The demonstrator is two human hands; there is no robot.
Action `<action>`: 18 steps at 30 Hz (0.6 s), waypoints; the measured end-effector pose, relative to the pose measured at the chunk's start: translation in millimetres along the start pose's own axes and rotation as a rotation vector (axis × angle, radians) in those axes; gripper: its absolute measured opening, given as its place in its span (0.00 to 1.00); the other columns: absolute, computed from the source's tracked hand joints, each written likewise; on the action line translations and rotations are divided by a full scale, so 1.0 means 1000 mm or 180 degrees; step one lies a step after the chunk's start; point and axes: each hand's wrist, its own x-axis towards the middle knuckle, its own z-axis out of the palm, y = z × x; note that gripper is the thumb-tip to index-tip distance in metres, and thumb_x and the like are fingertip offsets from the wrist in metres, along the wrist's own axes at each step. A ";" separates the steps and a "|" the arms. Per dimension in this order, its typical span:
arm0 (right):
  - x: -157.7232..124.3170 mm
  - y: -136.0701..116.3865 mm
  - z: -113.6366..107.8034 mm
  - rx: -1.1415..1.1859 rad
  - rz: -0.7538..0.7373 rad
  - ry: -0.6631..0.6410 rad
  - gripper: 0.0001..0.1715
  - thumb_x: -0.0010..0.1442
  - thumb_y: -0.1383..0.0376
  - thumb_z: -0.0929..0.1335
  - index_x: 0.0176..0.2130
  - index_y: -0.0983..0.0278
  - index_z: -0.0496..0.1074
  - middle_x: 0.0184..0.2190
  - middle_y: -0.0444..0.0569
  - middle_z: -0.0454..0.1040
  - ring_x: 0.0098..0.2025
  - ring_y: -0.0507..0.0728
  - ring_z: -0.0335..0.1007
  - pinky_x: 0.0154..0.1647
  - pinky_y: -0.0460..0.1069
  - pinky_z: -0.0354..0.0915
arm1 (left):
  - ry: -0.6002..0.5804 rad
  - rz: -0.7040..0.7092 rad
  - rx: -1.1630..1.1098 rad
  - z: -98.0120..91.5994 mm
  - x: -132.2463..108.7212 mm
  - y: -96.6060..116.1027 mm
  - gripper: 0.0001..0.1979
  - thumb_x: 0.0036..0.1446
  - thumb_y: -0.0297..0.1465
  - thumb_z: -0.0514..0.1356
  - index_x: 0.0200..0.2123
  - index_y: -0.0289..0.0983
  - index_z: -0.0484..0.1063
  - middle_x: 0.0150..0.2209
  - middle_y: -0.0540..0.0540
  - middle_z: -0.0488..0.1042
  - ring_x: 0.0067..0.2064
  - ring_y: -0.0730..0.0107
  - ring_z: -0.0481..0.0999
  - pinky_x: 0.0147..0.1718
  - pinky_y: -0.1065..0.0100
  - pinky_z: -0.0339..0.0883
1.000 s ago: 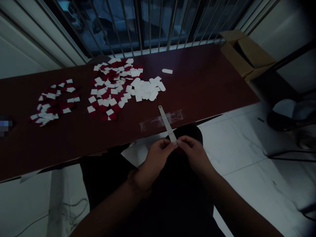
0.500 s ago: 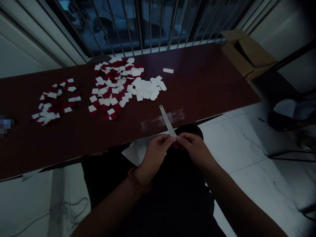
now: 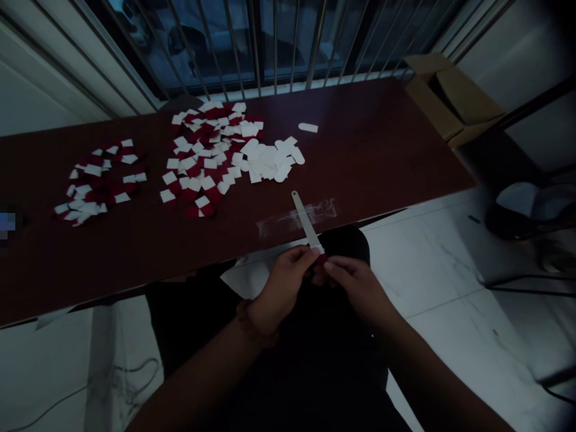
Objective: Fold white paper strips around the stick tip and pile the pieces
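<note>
A thin pale metal strip point(image 3: 305, 218) with a hole in its far end, like a steel ruler, rests over the near edge of the table. Its near end meets a small red-and-white piece point(image 3: 321, 258), a red pocket-like part with a white end. My left hand point(image 3: 288, 277) is closed, thumb on the white end beside the strip. My right hand point(image 3: 353, 277) pinches the red part from the other side. Whether the strip is inside the piece, I cannot tell. Under the strip, clear tape point(image 3: 321, 210) is stuck to the tabletop.
On the brown table point(image 3: 382, 138) lie a large pile of red-and-white pieces point(image 3: 209, 162), a smaller pile point(image 3: 90, 192) at left, and white round-ended cards point(image 3: 267, 161). One card point(image 3: 308, 128) lies apart. A cardboard box point(image 3: 468, 102) stands beyond the right end.
My right hand has slid slightly down and right from the strip's end, exposing more of the red part. My left hand stays nearly in place.
</note>
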 end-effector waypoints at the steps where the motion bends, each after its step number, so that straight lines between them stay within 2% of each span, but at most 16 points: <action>1: -0.001 -0.001 0.002 -0.0008 0.0030 -0.0007 0.15 0.65 0.54 0.70 0.35 0.61 0.83 0.32 0.48 0.82 0.34 0.58 0.74 0.39 0.52 0.66 | -0.0015 0.0010 0.0002 0.000 0.000 0.001 0.17 0.61 0.43 0.66 0.30 0.36 0.74 0.24 0.51 0.71 0.27 0.73 0.70 0.32 0.67 0.64; 6: 0.003 0.002 0.007 0.0016 -0.0118 -0.0063 0.16 0.67 0.57 0.68 0.34 0.61 0.83 0.32 0.48 0.82 0.35 0.58 0.74 0.40 0.52 0.66 | 0.0072 0.0059 0.0057 0.004 0.001 0.002 0.14 0.59 0.41 0.67 0.31 0.36 0.74 0.22 0.53 0.69 0.24 0.76 0.66 0.27 0.69 0.60; 10: 0.007 0.010 0.007 0.0179 -0.0169 0.0009 0.16 0.66 0.60 0.67 0.33 0.60 0.82 0.30 0.47 0.80 0.33 0.56 0.70 0.39 0.52 0.64 | 0.0232 0.0075 0.0001 0.006 0.003 0.002 0.15 0.57 0.40 0.69 0.30 0.37 0.71 0.20 0.54 0.67 0.22 0.76 0.64 0.25 0.70 0.57; 15: 0.005 0.006 0.007 0.0437 -0.0014 0.0039 0.15 0.65 0.60 0.66 0.37 0.60 0.83 0.30 0.48 0.81 0.34 0.58 0.73 0.39 0.52 0.65 | -0.0128 0.0149 0.0145 -0.005 -0.004 0.004 0.20 0.66 0.45 0.61 0.28 0.35 0.74 0.25 0.48 0.73 0.30 0.69 0.73 0.36 0.66 0.67; 18: 0.006 0.003 0.009 0.0399 0.0038 -0.0039 0.16 0.66 0.57 0.66 0.36 0.61 0.82 0.29 0.49 0.82 0.34 0.58 0.74 0.40 0.53 0.65 | -0.0161 0.0129 0.0214 -0.008 -0.007 0.006 0.19 0.65 0.44 0.62 0.29 0.35 0.77 0.26 0.48 0.73 0.31 0.69 0.73 0.37 0.66 0.67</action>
